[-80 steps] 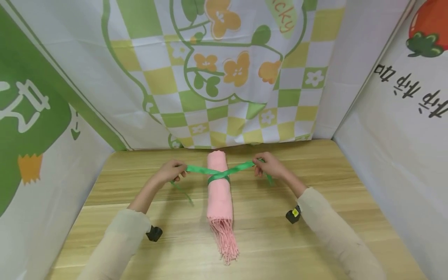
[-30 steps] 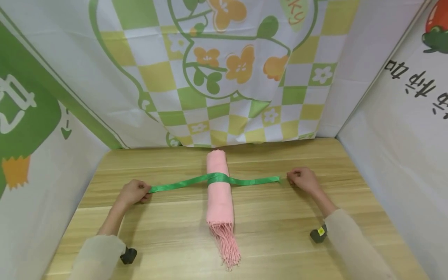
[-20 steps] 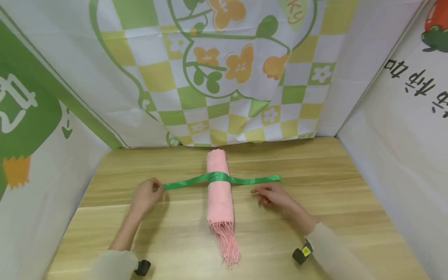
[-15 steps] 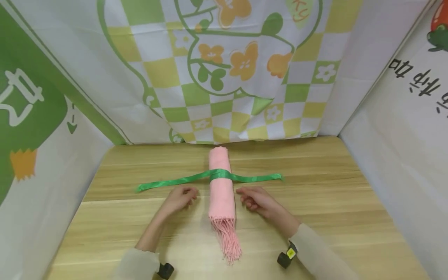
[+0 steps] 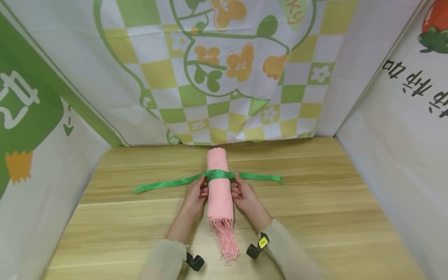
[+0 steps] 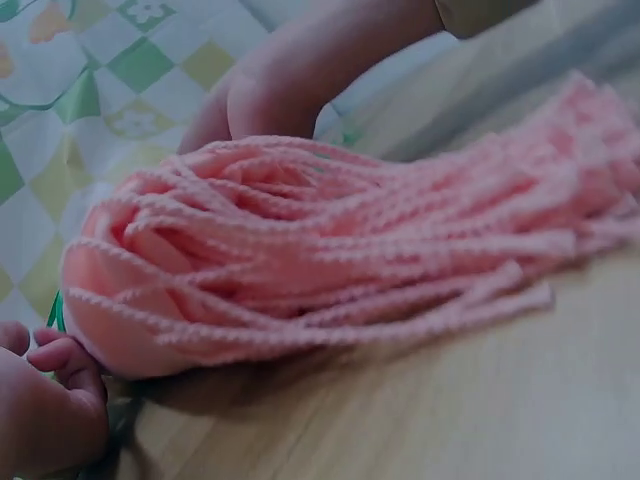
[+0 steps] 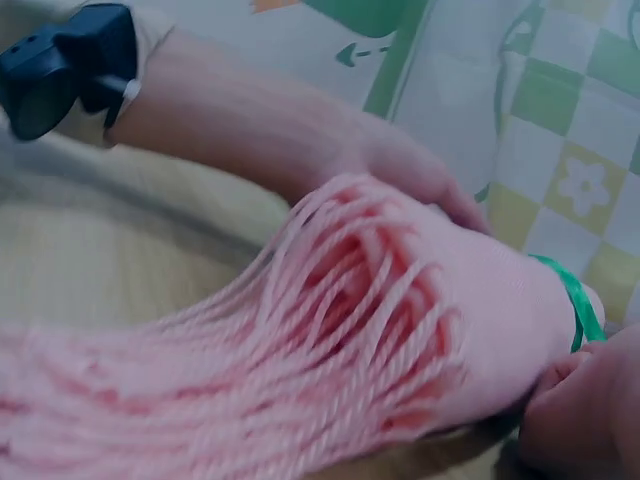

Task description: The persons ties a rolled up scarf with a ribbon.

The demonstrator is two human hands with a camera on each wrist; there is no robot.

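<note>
A rolled pink scarf [image 5: 219, 200] lies lengthwise in the middle of the table, its fringe [image 5: 225, 241] toward me. Around its upper half runs a green ribbon [image 5: 168, 183], with one loose tail stretching out to each side. My left hand [image 5: 193, 197] holds the roll's left side, thumb up by the ribbon and fingers curled against the scarf. On the opposite side my right hand [image 5: 246, 197] holds it likewise, thumb at the ribbon. Both wrist views show the scarf's fringed end [image 6: 300, 240] up close; the fingertips under the roll are hidden.
The wooden table [image 5: 315, 217] ends at a checkered, flower-printed cloth [image 5: 217, 112] behind the scarf. Printed panels stand at left and right. A small black camera [image 5: 194, 262] sits on each wrist.
Both hands have let go of the ribbon's tails, which they had pulled outward, and have come inward to the scarf's sides. The ribbon's crossed strands now lie flat across the roll.
</note>
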